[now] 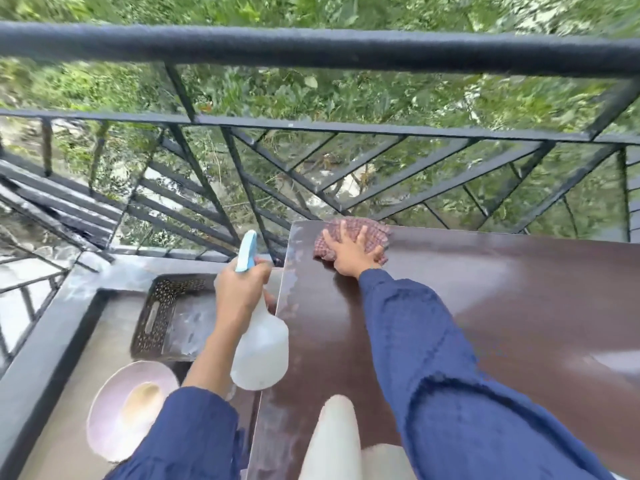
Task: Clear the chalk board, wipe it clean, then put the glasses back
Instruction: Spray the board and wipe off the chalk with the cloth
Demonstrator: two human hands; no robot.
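Browns, blues and green on a balcony.
The glossy dark brown bench [485,323] has whitish smears along its left edge; the crumpled red-and-white checked cloth [374,227] lies on it. The translucent white plastic spray bottle [261,351] has a light blue trigger head [247,252]. The long fabric sleeves [433,358] are navy. The dark brown perforated basket [161,306] shows a dotted hole pattern, the round bowl [104,410] is pale pink, the metal railing [311,46] black, the foliage [346,95] green.
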